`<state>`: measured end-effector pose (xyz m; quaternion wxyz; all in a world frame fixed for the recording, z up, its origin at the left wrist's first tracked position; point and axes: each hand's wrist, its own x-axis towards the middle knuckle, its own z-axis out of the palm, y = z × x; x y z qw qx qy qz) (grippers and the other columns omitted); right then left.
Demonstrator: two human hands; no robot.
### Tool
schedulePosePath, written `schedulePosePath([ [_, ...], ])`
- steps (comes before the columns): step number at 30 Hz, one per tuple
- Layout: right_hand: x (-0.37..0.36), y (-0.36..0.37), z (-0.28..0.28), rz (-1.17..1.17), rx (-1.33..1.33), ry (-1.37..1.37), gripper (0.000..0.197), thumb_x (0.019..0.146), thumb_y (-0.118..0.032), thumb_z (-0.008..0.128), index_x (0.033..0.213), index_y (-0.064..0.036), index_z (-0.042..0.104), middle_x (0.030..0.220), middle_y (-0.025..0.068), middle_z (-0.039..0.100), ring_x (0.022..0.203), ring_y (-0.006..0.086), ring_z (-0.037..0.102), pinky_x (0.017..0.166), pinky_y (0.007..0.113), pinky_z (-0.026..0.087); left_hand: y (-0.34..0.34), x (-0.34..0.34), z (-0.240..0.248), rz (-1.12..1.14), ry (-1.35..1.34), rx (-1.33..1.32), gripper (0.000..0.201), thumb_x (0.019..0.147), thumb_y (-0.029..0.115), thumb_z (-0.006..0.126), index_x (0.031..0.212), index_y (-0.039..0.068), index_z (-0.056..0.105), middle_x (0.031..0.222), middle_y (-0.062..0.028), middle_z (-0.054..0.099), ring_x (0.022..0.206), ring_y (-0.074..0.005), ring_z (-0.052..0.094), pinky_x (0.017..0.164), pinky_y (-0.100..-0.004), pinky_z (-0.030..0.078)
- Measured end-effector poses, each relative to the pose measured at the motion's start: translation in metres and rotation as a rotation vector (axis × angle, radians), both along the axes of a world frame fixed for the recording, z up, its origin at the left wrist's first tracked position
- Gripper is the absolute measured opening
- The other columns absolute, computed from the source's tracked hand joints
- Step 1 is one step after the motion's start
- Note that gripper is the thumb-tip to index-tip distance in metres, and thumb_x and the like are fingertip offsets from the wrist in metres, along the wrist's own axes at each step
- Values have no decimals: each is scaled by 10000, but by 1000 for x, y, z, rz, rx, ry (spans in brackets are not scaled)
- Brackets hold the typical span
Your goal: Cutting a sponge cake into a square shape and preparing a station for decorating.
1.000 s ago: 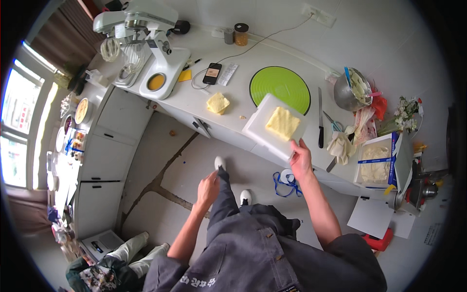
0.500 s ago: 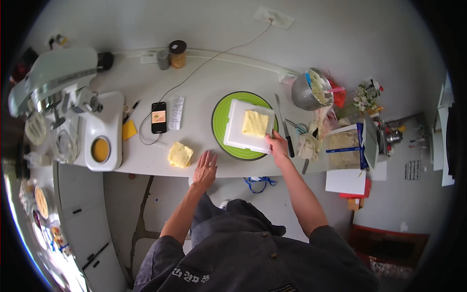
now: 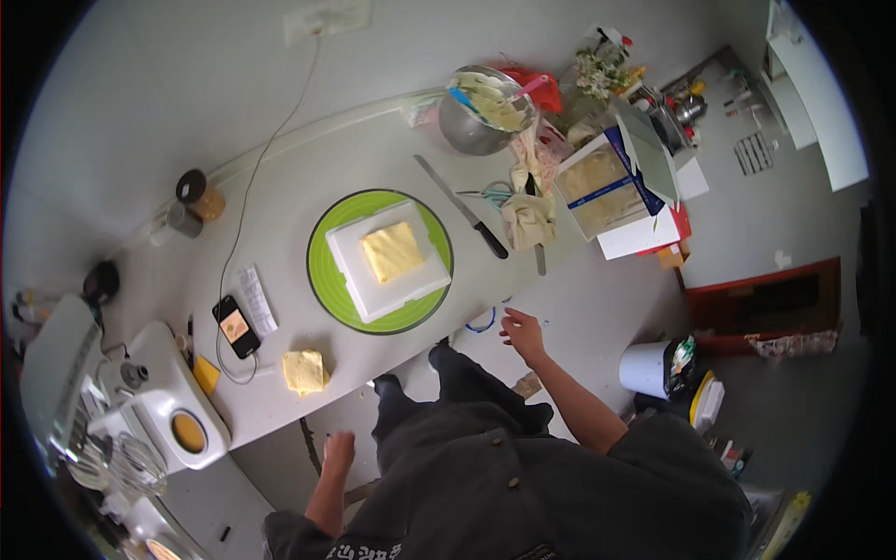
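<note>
A pale yellow square cake (image 3: 393, 251) sits on a white square board (image 3: 359, 305) with notched edges. The board rests on a round green turntable (image 3: 324, 266). A second, smaller yellow cake piece (image 3: 305, 371) lies directly on the table near its front edge. My right hand (image 3: 522, 333) is off the table's front edge, holding nothing, its fingers loosely bent and apart. Down by my body, my left hand (image 3: 339, 450) hangs below the smaller piece and touches nothing I can see; blur hides how its fingers are set.
Right of the turntable lie a long knife (image 3: 461, 206), scissors (image 3: 489, 194) and a filled piping bag (image 3: 529, 221). Behind them stands a metal bowl (image 3: 469, 133) of cream. A phone (image 3: 235, 327), a paper slip (image 3: 258, 300) and a stand mixer (image 3: 61, 392) are on the left.
My right hand has let go of the white board and drawn back off the table. My left hand has pulled away from the tabletop toward my body. The view has turned to the right.
</note>
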<state>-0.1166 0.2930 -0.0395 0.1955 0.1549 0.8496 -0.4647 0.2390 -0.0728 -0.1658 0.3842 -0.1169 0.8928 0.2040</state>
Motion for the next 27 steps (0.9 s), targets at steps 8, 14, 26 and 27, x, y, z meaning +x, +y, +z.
schedulePosePath([
  [8, -116, 59, -36, -236, -151, -4, 468, 911, -90, 660, 1355, 52, 620, 908, 126, 736, 758, 228, 744, 638, 347, 619, -16, 52, 28, 766, -133, 25, 252, 929, 257, 699, 1033, 41, 776, 905, -194, 762, 872, -366, 753, 804, -468, 597],
  [14, -245, 80, -73, -20, 382, 467, 176, 887, -80, 612, 955, 18, 742, 775, 175, 711, 716, 360, 720, 667, 424, 582, 89, -90, 95, 1440, 323, 229, 257, 960, 91, 626, 1167, -22, 730, 851, -147, 764, 715, -204, 752, 643, -335, 597],
  [26, -412, 56, -67, 440, 627, 136, 423, 769, -244, 731, 1084, 12, 614, 1008, 271, 734, 1003, 434, 727, 868, 489, 601, 188, -184, 159, 1040, 250, -14, 310, 942, 125, 631, 1218, 38, 740, 886, -145, 787, 836, -194, 782, 804, -332, 602],
  [27, -412, 55, -68, 385, 631, 155, 415, 780, -242, 718, 1092, 9, 612, 1011, 270, 735, 987, 439, 728, 864, 502, 596, 189, -203, 172, 1026, 292, 14, 301, 953, 117, 631, 1219, 25, 736, 897, -147, 787, 838, -189, 778, 800, -327, 603],
])
